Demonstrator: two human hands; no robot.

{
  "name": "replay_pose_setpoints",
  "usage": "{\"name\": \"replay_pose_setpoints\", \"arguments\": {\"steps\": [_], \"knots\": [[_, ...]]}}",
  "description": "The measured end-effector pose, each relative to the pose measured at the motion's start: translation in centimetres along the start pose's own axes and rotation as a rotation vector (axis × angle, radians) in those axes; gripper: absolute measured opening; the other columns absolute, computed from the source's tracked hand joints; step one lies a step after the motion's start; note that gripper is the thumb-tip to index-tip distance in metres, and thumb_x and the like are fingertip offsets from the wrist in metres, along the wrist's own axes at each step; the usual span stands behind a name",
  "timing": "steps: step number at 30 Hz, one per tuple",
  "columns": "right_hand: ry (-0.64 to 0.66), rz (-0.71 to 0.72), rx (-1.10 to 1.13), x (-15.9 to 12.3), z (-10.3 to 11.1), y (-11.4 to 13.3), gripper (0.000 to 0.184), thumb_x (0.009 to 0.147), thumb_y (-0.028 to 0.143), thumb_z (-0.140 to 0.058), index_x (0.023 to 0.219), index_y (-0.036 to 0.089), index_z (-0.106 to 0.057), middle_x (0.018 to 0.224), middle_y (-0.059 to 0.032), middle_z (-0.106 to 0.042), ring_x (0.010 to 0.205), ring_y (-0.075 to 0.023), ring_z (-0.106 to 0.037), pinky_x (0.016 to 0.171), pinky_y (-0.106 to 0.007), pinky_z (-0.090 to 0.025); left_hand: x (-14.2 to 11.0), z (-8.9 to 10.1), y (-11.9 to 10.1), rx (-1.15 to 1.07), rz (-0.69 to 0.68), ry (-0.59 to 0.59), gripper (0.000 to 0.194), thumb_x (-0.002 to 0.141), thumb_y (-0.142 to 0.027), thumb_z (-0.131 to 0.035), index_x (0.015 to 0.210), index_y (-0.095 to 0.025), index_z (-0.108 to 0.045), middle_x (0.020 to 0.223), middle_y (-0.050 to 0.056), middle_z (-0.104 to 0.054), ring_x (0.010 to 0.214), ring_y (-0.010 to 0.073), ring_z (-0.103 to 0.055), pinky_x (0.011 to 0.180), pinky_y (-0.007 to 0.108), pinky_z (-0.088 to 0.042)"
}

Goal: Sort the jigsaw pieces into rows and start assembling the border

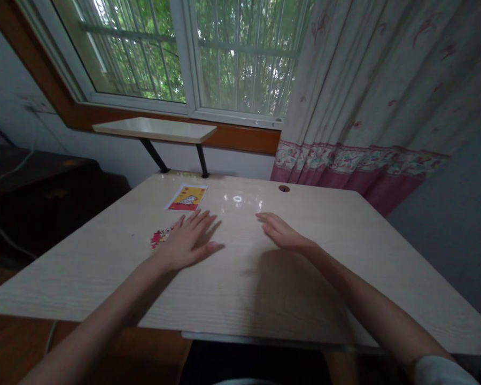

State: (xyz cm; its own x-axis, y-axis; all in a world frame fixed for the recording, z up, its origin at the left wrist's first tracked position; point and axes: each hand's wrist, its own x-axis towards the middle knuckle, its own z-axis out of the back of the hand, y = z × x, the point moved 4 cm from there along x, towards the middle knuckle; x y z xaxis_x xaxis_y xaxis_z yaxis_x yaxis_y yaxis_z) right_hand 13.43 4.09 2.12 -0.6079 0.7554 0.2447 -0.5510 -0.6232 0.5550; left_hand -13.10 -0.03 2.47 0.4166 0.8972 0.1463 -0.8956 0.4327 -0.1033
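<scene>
Because one head camera looks forward and down, head view: both forearms show, reaching in from the near edge of the desk (232,291).
Left hand (184,243): palm down, fingers and thumb spread apart with nothing between them; the flat pose looks more like resting or covering than gripping.
Right hand (280,232): fingers stretched out close together, pointing inward, holding nothing; its shadow falls on the wood, and whether it touches the top I cannot tell.
Small pieces (159,237): a loose red, white and yellowish heap just beside the left hand and partly hidden by it, probably gathered there to lie within easy reach.
Picture card (189,198): flat and face up beyond the left fingertips, perhaps set there so its red and yellow print stays visible.
Glinting patch (238,199): ahead of the gap between the hands; clear object or mere reflection, I cannot tell.
Raised shelf (154,129): on dark legs at the far edge, likely lifted to spare desk space.
Cable hole (284,189): near the back edge, presumably for wires.
</scene>
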Motion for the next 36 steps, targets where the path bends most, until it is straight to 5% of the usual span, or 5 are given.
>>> {"name": "replay_pose_setpoints", "arguments": {"steps": [5, 9, 17, 36], "knots": [[0.147, -0.261, -0.397, -4.2, 1.2, -3.5, 0.075, 0.084, 0.063, -0.025, 0.141, 0.014, -0.024, 0.147, -0.0127, -0.023, 0.136, -0.0292, -0.015, 0.108, -0.050, -0.011, 5.5, -1.3, -7.4, -0.025, -0.123, 0.187, 0.077, 0.082, -0.070, -0.021, 0.138, -0.018, -0.030, 0.145, 0.014, -0.027, 0.133, 0.0339, -0.021, 0.103, 0.054, -0.021], [0.207, -0.372, -0.445, -5.7, 0.4, -4.1, 0.086, 0.080, 0.070, -0.024, 0.144, 0.014, -0.012, 0.149, -0.0112, -0.011, 0.137, -0.0293, -0.007, 0.109, -0.051, -0.007, 8.1, -3.4, -10.1, -0.027, -0.120, 0.161, 0.080, 0.080, -0.071, -0.018, 0.139, -0.018, -0.029, 0.146, 0.014, -0.025, 0.132, 0.0356, -0.021, 0.102, 0.056, -0.019], [0.224, -0.417, -0.414, -5.7, 0.0, -4.2, 0.085, 0.079, 0.071, -0.024, 0.144, 0.018, -0.010, 0.150, -0.0079, -0.005, 0.138, -0.0261, -0.003, 0.109, -0.048, -0.004, 8.3, -6.3, -9.7, -0.029, -0.080, 0.093, 0.077, 0.082, -0.069, -0.020, 0.141, -0.020, -0.027, 0.148, 0.012, -0.020, 0.134, 0.0340, -0.016, 0.102, 0.057, -0.017], [0.210, -0.432, -0.370, -5.7, 0.3, -4.0, 0.086, 0.078, 0.072, -0.027, 0.144, 0.019, -0.013, 0.150, -0.0084, -0.008, 0.138, -0.0265, -0.005, 0.109, -0.048, -0.005, 8.2, -6.4, -9.6, -0.028, -0.082, 0.086, 0.077, 0.082, -0.070, -0.020, 0.141, -0.020, -0.027, 0.148, 0.013, -0.019, 0.134, 0.0332, -0.017, 0.102, 0.057, -0.017]]}}
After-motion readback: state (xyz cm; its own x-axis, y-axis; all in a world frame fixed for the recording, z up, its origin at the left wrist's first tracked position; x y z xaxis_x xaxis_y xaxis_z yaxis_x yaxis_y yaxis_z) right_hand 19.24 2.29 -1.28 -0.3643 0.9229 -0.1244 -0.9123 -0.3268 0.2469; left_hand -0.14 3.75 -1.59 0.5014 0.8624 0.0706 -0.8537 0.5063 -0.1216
